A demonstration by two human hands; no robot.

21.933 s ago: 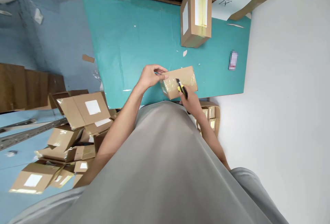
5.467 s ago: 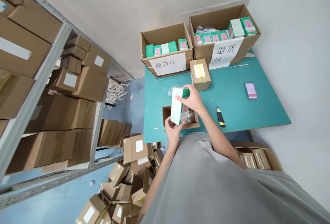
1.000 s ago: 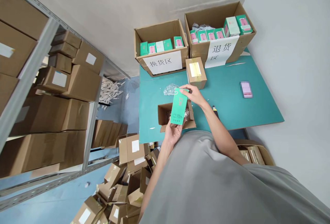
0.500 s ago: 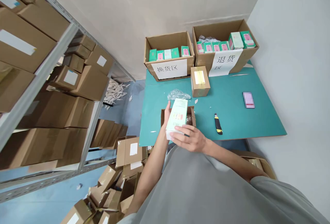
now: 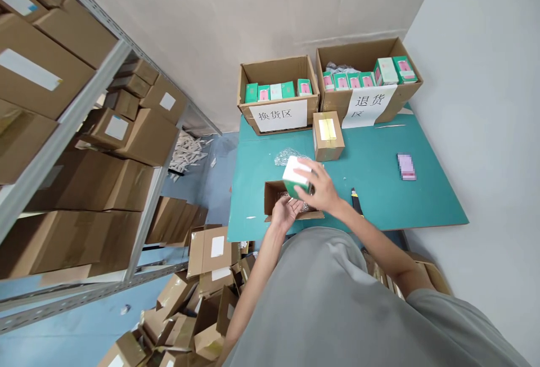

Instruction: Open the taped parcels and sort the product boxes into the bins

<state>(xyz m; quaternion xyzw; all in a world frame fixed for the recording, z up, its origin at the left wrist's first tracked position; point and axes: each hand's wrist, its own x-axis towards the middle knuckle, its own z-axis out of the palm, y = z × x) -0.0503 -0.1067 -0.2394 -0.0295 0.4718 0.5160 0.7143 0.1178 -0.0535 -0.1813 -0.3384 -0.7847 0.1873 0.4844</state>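
Observation:
My right hand [image 5: 321, 191] grips a green and white product box [image 5: 295, 174], holding it end-on above the opened cardboard box [image 5: 270, 195] near the front edge of the teal table [image 5: 379, 187]. Just below it, my left hand [image 5: 286, 213] is palm up with its fingers apart, touching or nearly touching the box's lower end. A crumpled piece of clear wrap [image 5: 283, 156] lies just behind the green box. The black and yellow utility knife [image 5: 355, 200] rests on the table right of my right wrist.
A sealed small carton [image 5: 328, 135] stands mid-table. Two labelled open cartons [image 5: 278, 113] [image 5: 371, 102] hold green and pink boxes at the back. A blurred card [image 5: 406, 166] lies right. Shelving with cartons [image 5: 84, 147] fills the left; loose cartons [image 5: 202, 294] litter the floor.
The green box has been turned from lying flat along my left hand to end-on. My right hand moved from its near end up onto its top; my left hand dropped beneath it.

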